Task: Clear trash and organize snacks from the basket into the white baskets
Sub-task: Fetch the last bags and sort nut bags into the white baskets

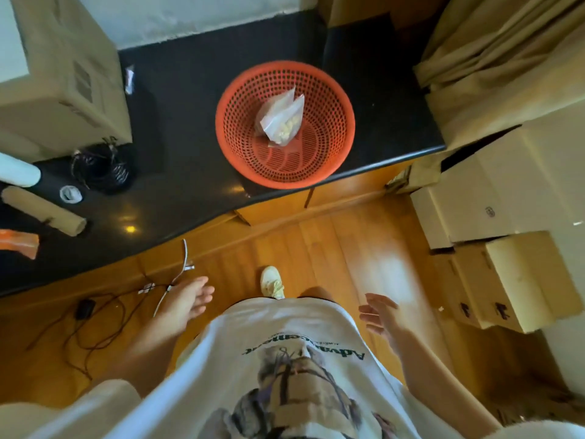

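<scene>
A round orange mesh basket [335, 99] sits on the black counter [190, 128], its near rim at the counter's front edge. Inside it lies a clear plastic bag of pale snacks [281, 122], with a small brown packet partly hidden beneath. My left hand [190, 297] hangs low over the wooden floor, fingers loosely apart and holding nothing. My right hand [378, 315] is also low, beside my white shirt, open and empty. Both hands are well short of the basket. No white baskets are in view.
A large cardboard box [63, 74] stands at the counter's left, with a tangle of black cable [101, 167], a paper roll [44, 210] and an orange wrapper [19, 243] nearby. Stacked cardboard boxes [506, 248] fill the right. Cables [95, 318] trail across the floor.
</scene>
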